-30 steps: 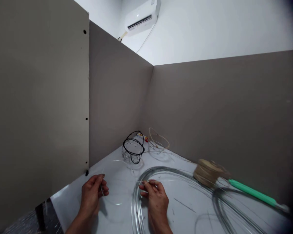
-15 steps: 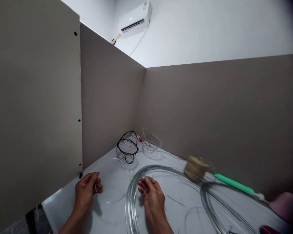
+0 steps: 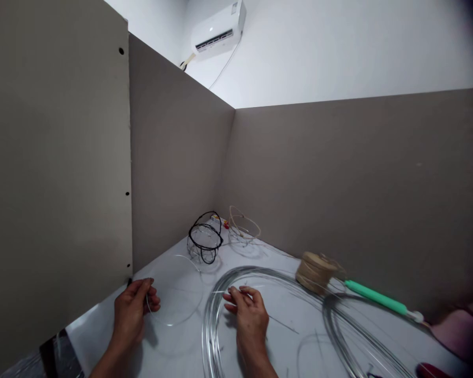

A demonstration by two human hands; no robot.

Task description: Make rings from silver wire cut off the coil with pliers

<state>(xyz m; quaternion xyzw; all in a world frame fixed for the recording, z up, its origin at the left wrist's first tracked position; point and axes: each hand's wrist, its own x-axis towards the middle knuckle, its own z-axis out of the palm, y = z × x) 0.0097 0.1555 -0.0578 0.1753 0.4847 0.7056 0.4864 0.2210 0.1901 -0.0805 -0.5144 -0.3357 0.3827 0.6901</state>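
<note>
Left hand [image 3: 137, 305]: pinches thin loop [image 3: 169, 325]
Right hand [image 3: 246, 314]: fingers half-curled; hold unclear
Wire coil [image 3: 209, 325]: best kept off the loop

The camera sits on the person's head and looks forward and a bit down; the bare left hand [image 3: 131, 311] and bare right hand [image 3: 250, 321] are near it, low in the frame; a flat white table [image 3: 173, 349] lies under them; two flat grey-brown walls [image 3: 331, 184] meet near the middle, farther off; a white box-shaped air conditioner [image 3: 218, 30] is farthest, up high; a big flat grey-beige panel [image 3: 55, 173] is close, filling the left side.
</note>
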